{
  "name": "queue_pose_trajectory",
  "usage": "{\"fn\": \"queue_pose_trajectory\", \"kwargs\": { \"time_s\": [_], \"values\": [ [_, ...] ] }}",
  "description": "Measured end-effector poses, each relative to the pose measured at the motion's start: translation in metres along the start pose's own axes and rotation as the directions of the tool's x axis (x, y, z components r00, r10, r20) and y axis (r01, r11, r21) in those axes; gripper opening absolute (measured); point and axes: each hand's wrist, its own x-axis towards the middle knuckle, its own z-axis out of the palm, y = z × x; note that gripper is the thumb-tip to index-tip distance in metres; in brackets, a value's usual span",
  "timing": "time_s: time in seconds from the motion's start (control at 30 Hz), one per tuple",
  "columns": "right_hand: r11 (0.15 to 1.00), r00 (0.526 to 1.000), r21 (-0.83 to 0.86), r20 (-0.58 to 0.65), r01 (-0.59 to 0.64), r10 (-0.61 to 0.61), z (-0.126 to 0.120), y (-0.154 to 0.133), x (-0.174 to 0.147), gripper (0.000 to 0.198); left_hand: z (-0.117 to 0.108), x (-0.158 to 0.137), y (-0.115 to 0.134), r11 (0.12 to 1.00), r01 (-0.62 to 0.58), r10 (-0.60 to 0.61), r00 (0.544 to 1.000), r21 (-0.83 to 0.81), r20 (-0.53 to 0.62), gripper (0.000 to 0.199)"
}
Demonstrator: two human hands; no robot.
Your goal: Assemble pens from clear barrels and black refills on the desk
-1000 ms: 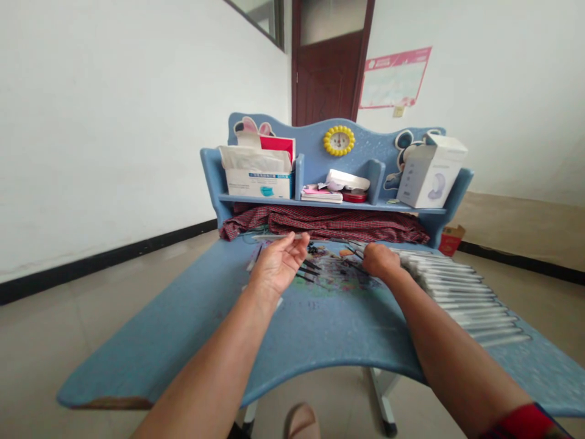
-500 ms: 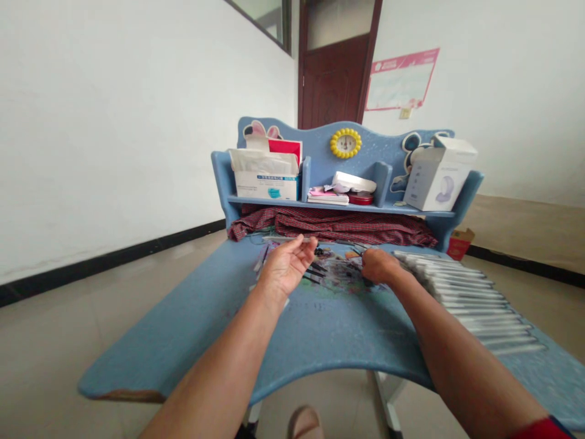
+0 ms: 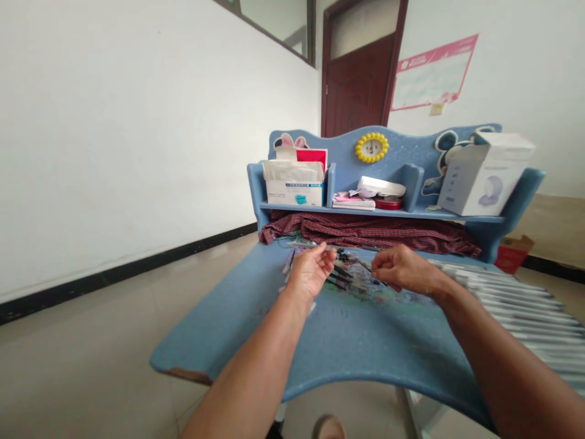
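My left hand (image 3: 313, 271) is over the middle of the desk, palm turned up. Its thumb and fingers pinch a thin, clear pen barrel (image 3: 298, 244) that points left. To the right, my right hand (image 3: 402, 269) is closed, knuckles up, on a thin dark stick like a pen refill (image 3: 363, 263); its far end is hard to make out. Between and below the hands lie black pen parts (image 3: 342, 277), several of them slim and pointed. Beside my right forearm, several white pens (image 3: 525, 305) lie in a row, blurred.
The blue desk (image 3: 338, 341) has a curved front edge and a chipped left corner. Behind the hands lies a folded checked cloth (image 3: 365, 231) under a shelf. The shelf carries a mask box (image 3: 295, 190), booklets (image 3: 354, 202), a red tin (image 3: 389, 203) and a white carton (image 3: 487, 174).
The view has swung left, so the desk appears farther right. My right hand has lifted and turned, with the thin dark stick showing at its fingers. My left hand keeps its pinch.
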Motion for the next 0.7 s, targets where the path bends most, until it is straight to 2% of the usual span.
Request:
{"fn": "queue_pose_trajectory", "kwargs": {
  "time_s": [0.3,0.43,0.57,0.7],
  "values": [
    [0.998,1.000,-0.064,0.002,-0.003,0.003,0.012,-0.007,0.001,0.009,0.003,-0.003,-0.003,0.995,0.016,-0.020,0.999,0.096,0.036,0.011],
    [0.971,0.998,-0.234,-0.055,-0.051,0.039,0.007,-0.002,0.005,0.011,0.003,-0.004,-0.004,0.993,0.020,-0.024,0.999,0.118,0.036,0.011],
    [0.817,0.964,-0.514,-0.173,-0.262,0.201,-0.003,0.021,0.015,0.014,0.004,-0.004,-0.003,0.991,0.023,-0.028,0.999,0.132,0.038,0.012],
    [0.663,0.916,-0.633,-0.267,-0.400,0.298,-0.007,0.046,0.023,0.019,0.005,-0.004,-0.003,0.988,0.024,-0.032,0.998,0.154,0.054,0.011]
  ]
}}
